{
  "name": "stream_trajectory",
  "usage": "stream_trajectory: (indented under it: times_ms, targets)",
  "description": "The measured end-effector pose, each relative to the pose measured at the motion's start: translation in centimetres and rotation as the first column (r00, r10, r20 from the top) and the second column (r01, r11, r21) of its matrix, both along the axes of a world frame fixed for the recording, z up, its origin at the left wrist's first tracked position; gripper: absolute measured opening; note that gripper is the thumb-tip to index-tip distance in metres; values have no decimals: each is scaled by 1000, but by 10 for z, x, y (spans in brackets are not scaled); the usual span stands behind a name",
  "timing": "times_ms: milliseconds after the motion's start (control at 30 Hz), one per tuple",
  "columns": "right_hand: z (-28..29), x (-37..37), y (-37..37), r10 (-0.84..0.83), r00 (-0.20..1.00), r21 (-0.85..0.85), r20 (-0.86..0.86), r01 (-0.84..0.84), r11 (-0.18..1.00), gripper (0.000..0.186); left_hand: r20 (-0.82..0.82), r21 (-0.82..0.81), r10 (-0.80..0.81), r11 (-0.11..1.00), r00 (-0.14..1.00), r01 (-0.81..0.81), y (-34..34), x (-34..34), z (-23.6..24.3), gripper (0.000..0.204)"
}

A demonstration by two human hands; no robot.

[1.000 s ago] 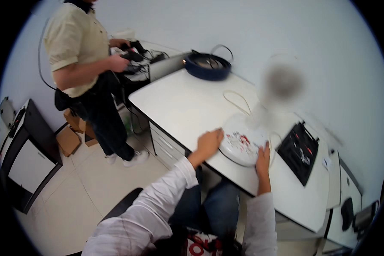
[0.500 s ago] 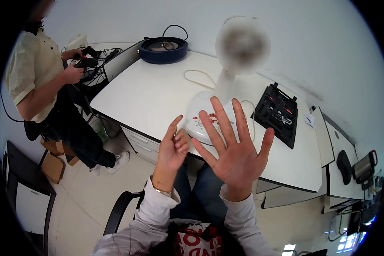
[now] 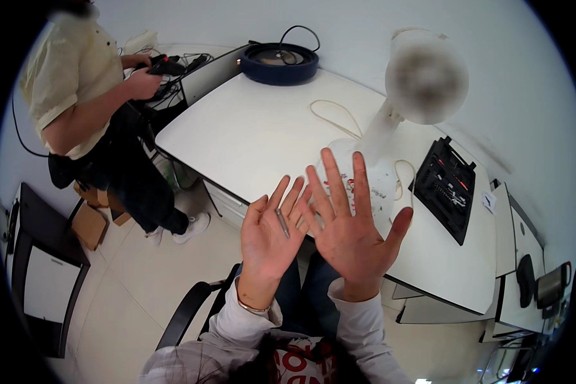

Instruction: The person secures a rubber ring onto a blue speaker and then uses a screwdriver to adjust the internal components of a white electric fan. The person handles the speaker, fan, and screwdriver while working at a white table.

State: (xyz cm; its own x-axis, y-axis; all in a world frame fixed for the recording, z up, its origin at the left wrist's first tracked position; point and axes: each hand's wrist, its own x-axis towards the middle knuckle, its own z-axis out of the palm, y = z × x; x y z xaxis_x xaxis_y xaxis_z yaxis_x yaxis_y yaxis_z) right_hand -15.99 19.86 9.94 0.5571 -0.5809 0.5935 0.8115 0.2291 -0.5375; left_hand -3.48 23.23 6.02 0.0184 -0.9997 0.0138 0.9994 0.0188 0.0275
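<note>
Grey slim rod (image 3: 282, 223) resting loose on the person's uncurled left hand (image 3: 264, 243), right hand (image 3: 358, 246) beside it spread wide, white appliance (image 3: 379, 134) beyond both, black tool case (image 3: 443, 189) to their right

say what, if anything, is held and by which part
A slim metal rod lies ungripped, flat along its length, on the open left hand; the right hand holds nothing.

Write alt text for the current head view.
Bare left hand open, palm toward the camera, with a small slim grey metal rod on it; bare right hand spread open beside it. Beyond, a white table bears a white round-headed appliance and an open black plastic tool case.
</note>
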Motion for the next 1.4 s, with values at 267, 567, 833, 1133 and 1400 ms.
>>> stream_trajectory:
  times_ms: [267, 567, 833, 1133, 1400]
  targets:
    - [-28, 11, 8, -856, 342, -873, -388, 161, 460, 76, -5, -154, 125, 980, 992, -124, 1, -8, 13, 55]
    - [-29, 24, 9, -936, 148, -899, -319, 266, 349, 34, 353, -114, 330, 944, 876, -309, -3, -17, 13, 57]
    - [-22, 20, 12, -930, 68, -797, -360, 496, 345, 16, 461, -124, 331, 943, 823, -310, -1, -26, 20, 57]
    - [-33, -106, -16, -819, -526, -905, -228, 424, -21, 14, 661, -150, 365, 921, 656, -361, -19, -26, -2, 65]
    - [-74, -219, -20, -553, -815, -984, -175, 164, 70, 9, 860, -231, 399, 861, 319, -453, -38, -31, -30, 60]
